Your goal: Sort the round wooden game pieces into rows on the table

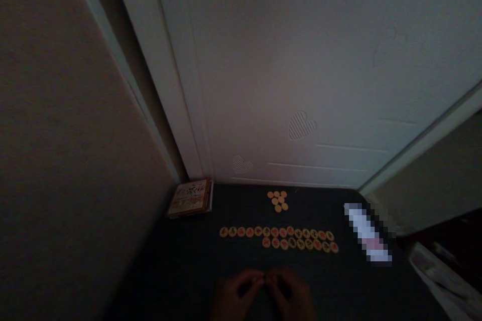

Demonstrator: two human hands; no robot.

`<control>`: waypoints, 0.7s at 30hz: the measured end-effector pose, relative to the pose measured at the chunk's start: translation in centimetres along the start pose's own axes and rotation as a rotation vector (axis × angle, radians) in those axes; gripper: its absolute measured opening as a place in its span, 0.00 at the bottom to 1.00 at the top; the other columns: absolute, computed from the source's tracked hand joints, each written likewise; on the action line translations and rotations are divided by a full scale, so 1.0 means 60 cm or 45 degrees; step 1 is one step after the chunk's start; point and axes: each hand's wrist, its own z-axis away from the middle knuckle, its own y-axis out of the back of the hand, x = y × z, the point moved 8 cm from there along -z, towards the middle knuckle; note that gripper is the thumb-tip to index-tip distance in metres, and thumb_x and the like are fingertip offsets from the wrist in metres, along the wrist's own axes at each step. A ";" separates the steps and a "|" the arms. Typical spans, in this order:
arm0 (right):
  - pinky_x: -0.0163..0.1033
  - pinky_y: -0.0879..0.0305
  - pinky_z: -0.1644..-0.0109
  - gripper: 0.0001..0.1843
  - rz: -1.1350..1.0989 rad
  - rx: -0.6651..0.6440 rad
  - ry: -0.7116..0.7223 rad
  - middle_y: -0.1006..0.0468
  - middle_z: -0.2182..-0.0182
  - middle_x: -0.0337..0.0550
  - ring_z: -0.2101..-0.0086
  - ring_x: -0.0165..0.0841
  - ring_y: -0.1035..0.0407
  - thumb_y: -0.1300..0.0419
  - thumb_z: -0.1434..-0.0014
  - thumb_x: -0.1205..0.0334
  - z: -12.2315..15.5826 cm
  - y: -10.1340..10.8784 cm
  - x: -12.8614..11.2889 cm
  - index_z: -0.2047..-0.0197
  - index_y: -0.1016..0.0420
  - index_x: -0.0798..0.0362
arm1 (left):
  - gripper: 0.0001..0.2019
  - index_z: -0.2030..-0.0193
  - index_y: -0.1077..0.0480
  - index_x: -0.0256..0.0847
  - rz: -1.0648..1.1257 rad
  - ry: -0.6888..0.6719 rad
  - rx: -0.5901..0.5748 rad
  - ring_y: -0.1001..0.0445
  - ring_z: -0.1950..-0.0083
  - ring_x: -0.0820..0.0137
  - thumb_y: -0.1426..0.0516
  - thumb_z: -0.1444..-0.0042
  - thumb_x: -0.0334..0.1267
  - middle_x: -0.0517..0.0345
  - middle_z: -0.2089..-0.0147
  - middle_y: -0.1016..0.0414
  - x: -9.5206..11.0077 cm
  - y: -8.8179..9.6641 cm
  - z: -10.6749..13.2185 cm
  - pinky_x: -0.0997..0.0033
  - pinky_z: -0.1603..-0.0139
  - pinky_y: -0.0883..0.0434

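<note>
My left hand (231,297) and my right hand (295,295) are close together low in the view, over the near part of the dark table (181,266). On each, thumb and fingers are closed in a pinch, and the fingertips of both nearly meet. Whatever they hold, if anything, is too dark and small to make out. Beyond them lie two rows of round wooden Chinese chess pieces, a longer back row (249,231) and a shorter front row (284,244), with red and dark characters showing. Farther back is a cluster of blank-faced pieces (277,201).
A stack of books or flat boxes (189,198) sits at the table's back left corner. A blurred-out white item (367,233) lies along the right edge. Behind the table rises a white panel (263,85) with heart patterns; a wall (68,160) bounds the left.
</note>
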 end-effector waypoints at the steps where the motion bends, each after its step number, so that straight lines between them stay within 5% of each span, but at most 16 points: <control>1: 0.33 0.25 0.63 0.18 0.006 0.008 0.015 0.16 0.68 0.43 0.68 0.35 0.21 0.43 0.34 0.44 0.002 -0.003 0.002 0.61 0.18 0.45 | 0.13 0.60 0.17 0.54 -0.015 -0.009 0.015 0.18 0.55 0.60 0.40 0.45 0.52 0.59 0.57 0.15 0.000 0.003 0.000 0.68 0.49 0.23; 11: 0.34 0.22 0.59 0.15 0.014 -0.003 0.063 0.14 0.64 0.41 0.64 0.37 0.19 0.43 0.33 0.46 0.004 -0.018 0.027 0.56 0.18 0.41 | 0.13 0.57 0.18 0.57 -0.118 -0.088 0.195 0.19 0.50 0.58 0.42 0.42 0.54 0.59 0.53 0.16 -0.007 0.039 -0.007 0.64 0.44 0.24; 21: 0.38 0.23 0.53 0.13 0.049 0.069 0.182 0.16 0.60 0.46 0.59 0.38 0.20 0.46 0.31 0.55 -0.010 -0.011 0.012 0.54 0.19 0.43 | 0.17 0.48 0.21 0.55 -0.117 -0.128 0.146 0.21 0.44 0.59 0.42 0.42 0.51 0.58 0.46 0.19 -0.008 0.041 -0.023 0.62 0.40 0.27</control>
